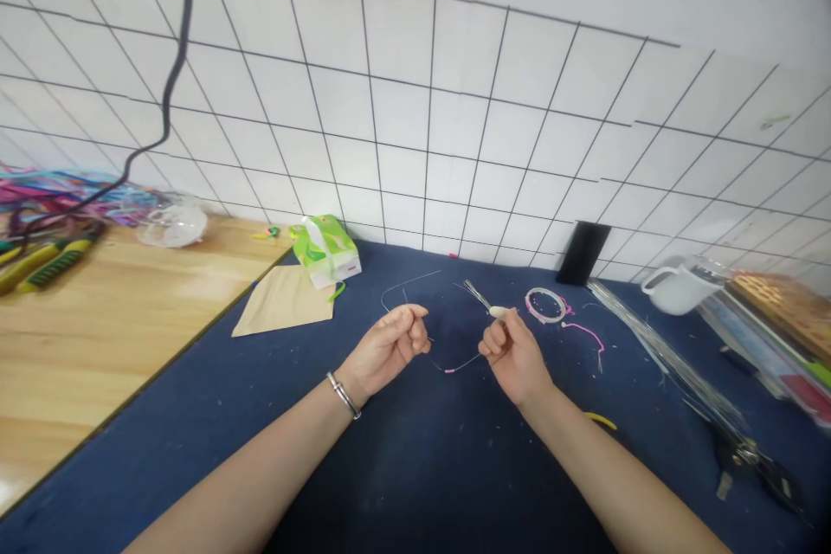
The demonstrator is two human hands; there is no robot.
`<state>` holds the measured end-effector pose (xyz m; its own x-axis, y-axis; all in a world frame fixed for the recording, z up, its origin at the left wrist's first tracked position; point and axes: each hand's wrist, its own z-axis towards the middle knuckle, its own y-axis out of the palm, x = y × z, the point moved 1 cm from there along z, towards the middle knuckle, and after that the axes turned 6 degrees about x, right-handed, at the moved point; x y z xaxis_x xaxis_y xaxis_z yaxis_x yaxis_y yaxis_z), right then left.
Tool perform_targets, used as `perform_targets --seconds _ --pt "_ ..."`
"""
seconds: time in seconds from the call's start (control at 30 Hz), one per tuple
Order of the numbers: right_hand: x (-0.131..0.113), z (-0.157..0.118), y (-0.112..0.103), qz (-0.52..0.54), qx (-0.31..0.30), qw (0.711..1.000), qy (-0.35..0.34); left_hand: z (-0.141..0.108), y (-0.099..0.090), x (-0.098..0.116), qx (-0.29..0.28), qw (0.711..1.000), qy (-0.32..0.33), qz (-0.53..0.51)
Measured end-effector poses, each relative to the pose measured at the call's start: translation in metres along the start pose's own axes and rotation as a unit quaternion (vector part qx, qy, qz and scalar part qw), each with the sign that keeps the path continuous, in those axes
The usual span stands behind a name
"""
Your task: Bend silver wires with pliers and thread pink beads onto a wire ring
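Observation:
Between my hands sags a thin, clear-looking wire with a short pink piece on it. My left hand pinches one part of this wire, thumb against the fingers, and a loose length curves up beyond it. The fingers of my right hand are closed round the other side. A small bundle of fine silvery strands sticks out past the right fingertips; I cannot tell whether they hold it or it lies behind. A white ring with pink bits sits right of that hand, with a pink cord beside it.
Dark blue cloth covers the work surface, meeting a wooden top at left. A beige cloth and green packet stand back left. A long wire bundle, keys and white mug are at right.

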<state>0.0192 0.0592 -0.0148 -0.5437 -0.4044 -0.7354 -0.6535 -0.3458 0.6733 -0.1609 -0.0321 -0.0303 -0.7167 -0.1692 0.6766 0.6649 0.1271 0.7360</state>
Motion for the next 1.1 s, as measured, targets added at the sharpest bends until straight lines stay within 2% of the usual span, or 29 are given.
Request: perform_targets --seconds 0.2,0.3,0.53,0.77,0.87,1.1 --pt "-0.004 -0.007 0.007 -0.03 -0.009 0.999 -0.009 -0.001 0.004 0.005 0.021 0.998 0.037 -0.042" --pt "-0.005 -0.009 0.007 -0.086 -0.02 0.996 -0.031 -0.003 0.008 0.007 0.005 0.998 0.033 -0.049" --pt "-0.008 -0.009 0.008 -0.138 -0.03 0.988 -0.062 -0.007 0.01 0.007 -0.054 0.998 -0.005 0.013" --pt "-0.005 -0.011 0.01 -0.143 -0.029 0.988 -0.054 -0.005 0.006 0.005 -0.037 0.996 -0.025 0.076" --pt "-0.004 -0.014 0.013 -0.183 -0.052 0.981 -0.035 -0.007 0.009 0.002 -0.028 0.993 -0.044 0.106" --pt "-0.007 -0.023 0.019 -0.295 -0.131 0.946 -0.005 -0.017 0.027 0.005 -0.043 0.985 -0.04 0.162"
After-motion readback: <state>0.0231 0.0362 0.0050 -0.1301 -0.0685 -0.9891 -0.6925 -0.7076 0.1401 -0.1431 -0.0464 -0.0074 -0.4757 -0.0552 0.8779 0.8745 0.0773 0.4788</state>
